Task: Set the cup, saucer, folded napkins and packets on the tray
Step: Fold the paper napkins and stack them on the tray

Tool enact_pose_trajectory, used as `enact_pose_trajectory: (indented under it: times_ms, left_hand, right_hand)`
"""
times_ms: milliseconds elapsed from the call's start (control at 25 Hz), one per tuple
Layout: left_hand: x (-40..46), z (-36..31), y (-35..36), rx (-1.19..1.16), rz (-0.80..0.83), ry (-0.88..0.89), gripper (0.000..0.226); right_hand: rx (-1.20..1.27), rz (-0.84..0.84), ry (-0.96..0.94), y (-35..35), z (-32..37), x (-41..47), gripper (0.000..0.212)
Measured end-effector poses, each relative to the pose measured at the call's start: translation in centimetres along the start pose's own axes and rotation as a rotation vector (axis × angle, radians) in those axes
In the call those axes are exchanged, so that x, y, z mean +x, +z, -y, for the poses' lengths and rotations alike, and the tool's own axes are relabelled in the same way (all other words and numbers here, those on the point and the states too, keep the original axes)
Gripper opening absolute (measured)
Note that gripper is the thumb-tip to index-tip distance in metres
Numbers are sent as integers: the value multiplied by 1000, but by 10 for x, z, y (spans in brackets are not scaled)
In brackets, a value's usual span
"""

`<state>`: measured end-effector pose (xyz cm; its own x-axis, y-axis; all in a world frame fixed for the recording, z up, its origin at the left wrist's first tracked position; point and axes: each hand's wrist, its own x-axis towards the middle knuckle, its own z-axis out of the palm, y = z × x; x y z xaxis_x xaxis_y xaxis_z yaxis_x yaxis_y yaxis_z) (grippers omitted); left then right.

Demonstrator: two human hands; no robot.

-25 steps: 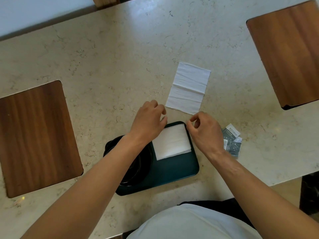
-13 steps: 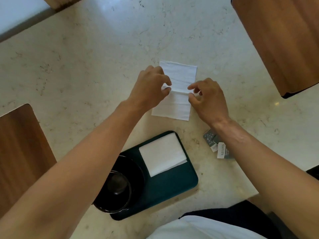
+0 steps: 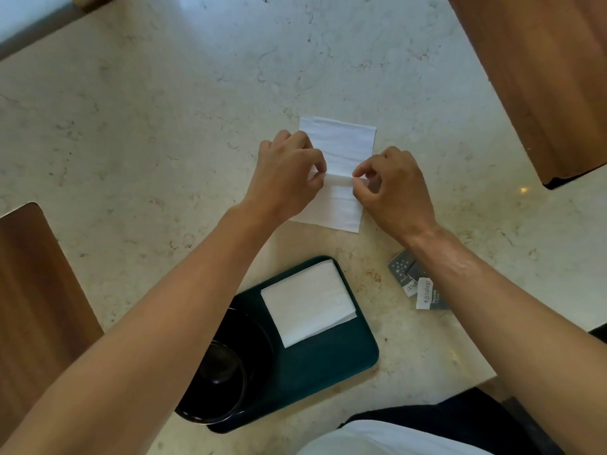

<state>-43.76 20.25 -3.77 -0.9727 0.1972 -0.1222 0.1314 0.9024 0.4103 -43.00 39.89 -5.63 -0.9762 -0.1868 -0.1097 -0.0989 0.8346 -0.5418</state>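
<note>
Stretching across the whole view, the pale marbled tabletop (image 3: 164, 110) carries dark wooden inlays, one (image 3: 542, 77) at the far right and another (image 3: 33, 307) at the near left, both cut off by the frame; a strip of pale floor or wall shows at the top left corner.

On the near side sits a dark green tray (image 3: 328, 362), with one folded napkin (image 3: 308, 303) lying on its far right part and a black cup (image 3: 220, 385) on a black saucer (image 3: 256, 343) at its left end. Just right of the tray, off it, a few grey packets (image 3: 417, 284) lie on the stone. Beyond the tray a second napkin (image 3: 341, 142) lies unfolded.

Compared with half a second ago, the left hand (image 3: 285, 175) and the right hand (image 3: 394, 188) have closed on that second napkin's middle crease: each pinches the paper between thumb and fingers at opposite edges, lifting a small ridge there (a second ago both hands were down at the tray). The view has also tilted nearer, so the tray shows more fully.

The left forearm hides much of the cup and saucer, the right forearm covers part of the packets, and their print is too small to read.
</note>
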Motion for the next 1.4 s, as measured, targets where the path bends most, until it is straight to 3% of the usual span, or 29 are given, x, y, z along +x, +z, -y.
enact_pose_trajectory:
  times_ms: [200, 360, 480, 600, 800, 920, 1160, 1400]
  left_hand:
    - [-12, -2, -13, -14, -5, 107, 10]
    - [-33, -7, -30, -120, -5, 179, 7]
    - [-54, -7, -43, -317, -12, 35, 4]
    - [-74, -10, -54, -647, -10, -169, 3]
    - [-110, -6, -60, -1149, 161, -465, 17]
    - [-129, -2, -57, -1071, 209, -512, 10]
    - [-154, -6, -41, -663, 205, -544, 7]
    - [-166, -10, -25, -401, 260, -400, 12]
  right_hand:
    - [116, 76, -75, -8, 9, -7, 36]
    - [212, 167, -140, -21, 23, -12, 20]
    - [454, 188, -4, -35, 35, -23, 8]
    - [688, 198, 120, -44, 47, -36, 10]
    - [925, 253, 205, -42, 64, -68, 14]
    - [973, 321, 299, -31, 69, -89, 19]
    - [955, 335, 598, -11, 64, -131, 20]
    - [744, 331, 590, -1, 56, -153, 21]
